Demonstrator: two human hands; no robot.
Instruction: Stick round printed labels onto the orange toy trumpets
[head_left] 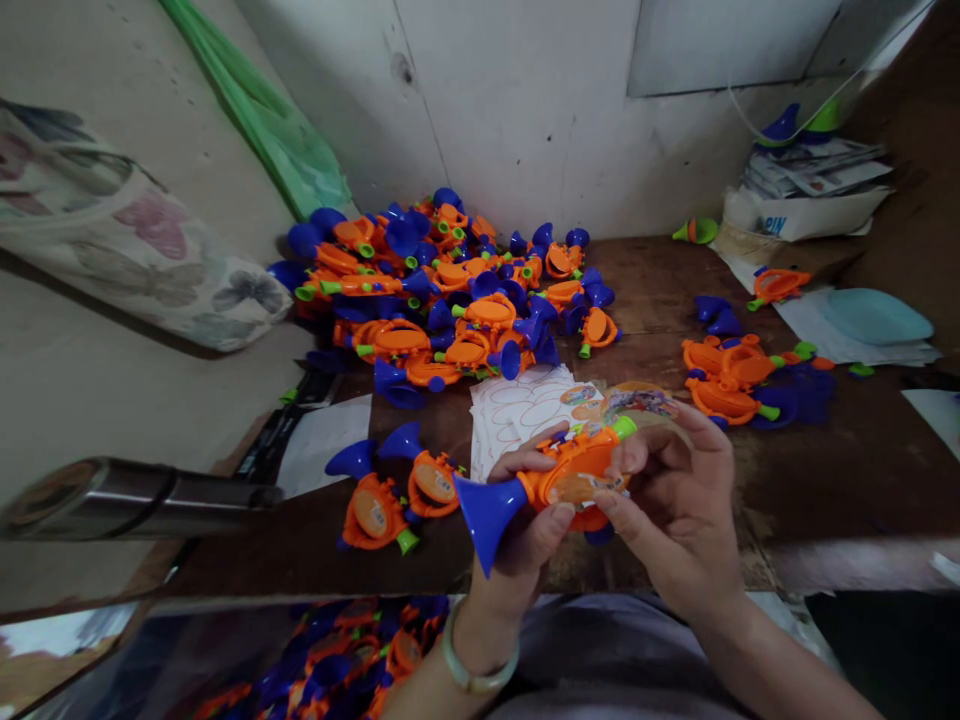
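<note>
My left hand (525, 530) is closed round a toy trumpet (491, 515) with a blue bell, an orange body and a green mouthpiece. The bell points left and down. An oval sticker (589, 488) lies at the flat face of the body, and the thumb of my right hand (686, 510) touches its right edge. Near my right index fingertip is another oval sticker (641, 402) with a coloured picture. Beneath and behind my hands lie white sticker sheets (517, 410) with oval outlines. Two toy trumpets (373, 512) with stickers rest left of the held one.
A large heap of toy trumpets (465, 300) covers the back of the table. Loose orange parts (727, 370) and a pale blue lid-like dish (877, 315) lie right. At left are a metal flask (135, 497) and a hanging butterfly-print cloth (150, 240). More trumpets (337, 660) lie below the edge.
</note>
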